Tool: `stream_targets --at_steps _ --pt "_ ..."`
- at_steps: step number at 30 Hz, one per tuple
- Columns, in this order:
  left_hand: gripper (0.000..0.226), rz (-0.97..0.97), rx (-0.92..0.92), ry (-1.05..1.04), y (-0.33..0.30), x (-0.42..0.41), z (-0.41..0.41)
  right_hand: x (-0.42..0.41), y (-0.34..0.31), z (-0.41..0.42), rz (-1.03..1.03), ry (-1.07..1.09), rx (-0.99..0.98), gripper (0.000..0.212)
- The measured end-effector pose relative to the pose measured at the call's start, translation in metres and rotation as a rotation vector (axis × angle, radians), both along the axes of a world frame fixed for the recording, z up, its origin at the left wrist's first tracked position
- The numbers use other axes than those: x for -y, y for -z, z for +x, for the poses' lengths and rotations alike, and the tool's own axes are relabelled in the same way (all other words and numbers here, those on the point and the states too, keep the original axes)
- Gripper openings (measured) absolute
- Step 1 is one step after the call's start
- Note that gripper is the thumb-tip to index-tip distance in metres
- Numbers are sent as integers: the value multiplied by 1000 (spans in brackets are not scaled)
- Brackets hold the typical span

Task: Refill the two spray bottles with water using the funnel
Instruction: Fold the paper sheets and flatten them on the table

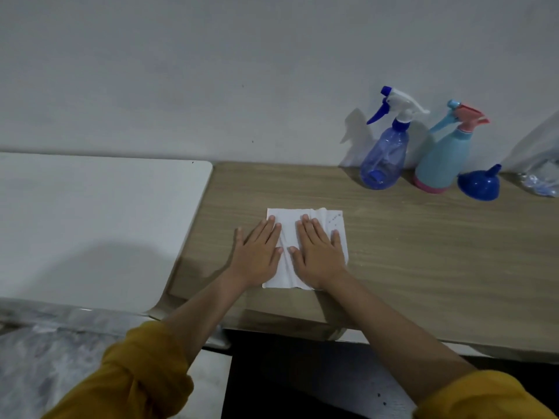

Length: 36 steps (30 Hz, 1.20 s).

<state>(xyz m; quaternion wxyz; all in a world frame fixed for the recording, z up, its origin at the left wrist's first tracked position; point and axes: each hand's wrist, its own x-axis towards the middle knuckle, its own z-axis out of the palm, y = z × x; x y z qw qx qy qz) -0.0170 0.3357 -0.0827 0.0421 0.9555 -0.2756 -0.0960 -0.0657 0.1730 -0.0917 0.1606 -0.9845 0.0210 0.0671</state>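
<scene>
On the wood-grain tabletop (408, 252), right at its near edge, a white paper towel (290, 225) lies spread flat, and both hands are pressed down on it. Left hand (257, 255) covers the towel's left side, palm down, its fingers (266, 229) stretched out straight and close together, gripping nothing. Right hand (319, 257) sits just beside it on the towel's right half, also flat, fingers extended, thumbs of the two hands nearly meeting over the middle crease. Mustard-yellow sleeves (145, 376) are pushed up on both forearms.

Beyond the towel and off to its right, against the pale wall (211, 71), stand the two spray bottles. Nearer the towel is the clear blue spray bottle (385, 158) with a white and blue trigger head; right beside it is the light-blue spray bottle (443, 158) with a pink base and pink trigger. Both are upright with their heads screwed on. Just to the right of that one, the blue funnel (479, 184) rests mouth-down on the tabletop, spout pointing up. Further right still, at the frame edge, sits crumpled clear plastic (541, 176); what it holds I cannot tell.

To the towel's left, a white surface (90, 222) butts against the tabletop.
</scene>
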Motion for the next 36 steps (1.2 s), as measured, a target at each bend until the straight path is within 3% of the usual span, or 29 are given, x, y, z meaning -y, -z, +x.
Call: stream_targets --at_steps 11,19,27,36 --pt "58 20 21 23 2 61 -30 62 0 -30 -17 28 35 67" --pt "59 51 14 45 -1 145 -56 142 -1 -55 -49 55 23 72" --pt "59 52 12 98 -1 242 -90 242 -2 -102 -45 79 18 63" --pt "58 73 13 135 5 329 -143 313 0 -165 -71 137 32 74"
